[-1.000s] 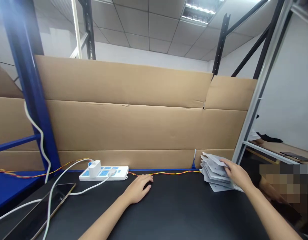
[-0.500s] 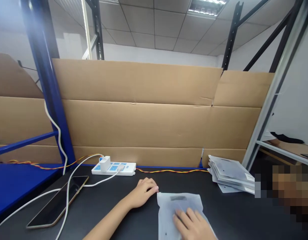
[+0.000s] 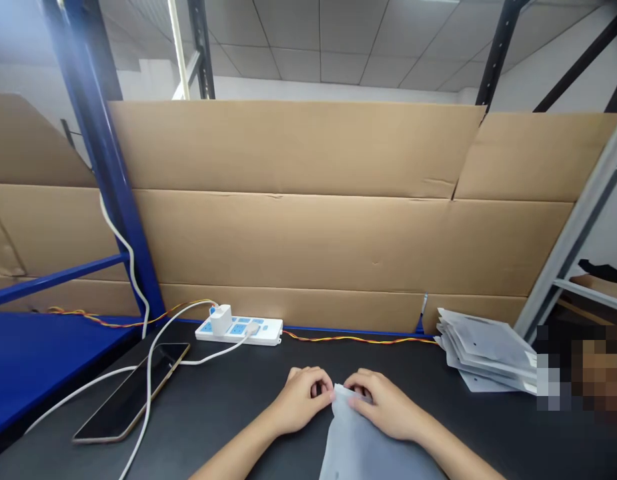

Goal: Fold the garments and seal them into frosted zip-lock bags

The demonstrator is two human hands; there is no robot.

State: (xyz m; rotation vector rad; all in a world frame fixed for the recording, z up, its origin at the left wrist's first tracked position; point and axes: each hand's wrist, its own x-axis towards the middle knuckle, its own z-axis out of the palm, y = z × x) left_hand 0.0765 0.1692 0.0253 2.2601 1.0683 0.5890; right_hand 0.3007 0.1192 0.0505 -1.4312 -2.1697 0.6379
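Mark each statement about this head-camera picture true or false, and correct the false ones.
1. Both hands hold a pale translucent bag. True: the left hand and right hand meet at the top of the pale translucent bag.
2. The stack of bags lies left of the hands. False: the stack of bags lies to their right.
3. A white charger is plugged into the power strip. True: the white charger sits in the power strip.
4. A phone lies on the power strip. False: the phone lies on the black tabletop.

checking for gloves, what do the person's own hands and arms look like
The left hand and right hand are bare, with no gloves. The left forearm and right forearm are bare too: no sleeves, watch or bands show.
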